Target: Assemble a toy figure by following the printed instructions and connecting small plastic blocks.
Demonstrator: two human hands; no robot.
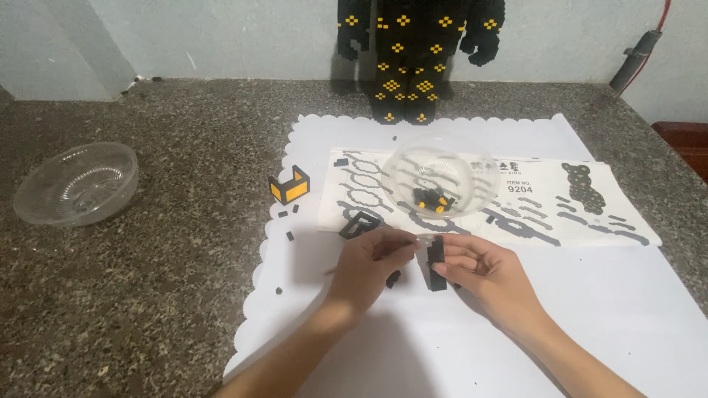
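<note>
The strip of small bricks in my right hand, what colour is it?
Black strip of small bricks, clearest in the head view.

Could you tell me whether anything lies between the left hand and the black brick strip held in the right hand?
Nothing visible does. The left hand is close beside the narrow black brick strip pinched upright in the right hand, with only bare white paper mat between them. One small black loose piece lies just below the left hand.

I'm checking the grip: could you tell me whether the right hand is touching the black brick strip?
Touching: the head view shows the right hand pinching the black brick strip.
</note>
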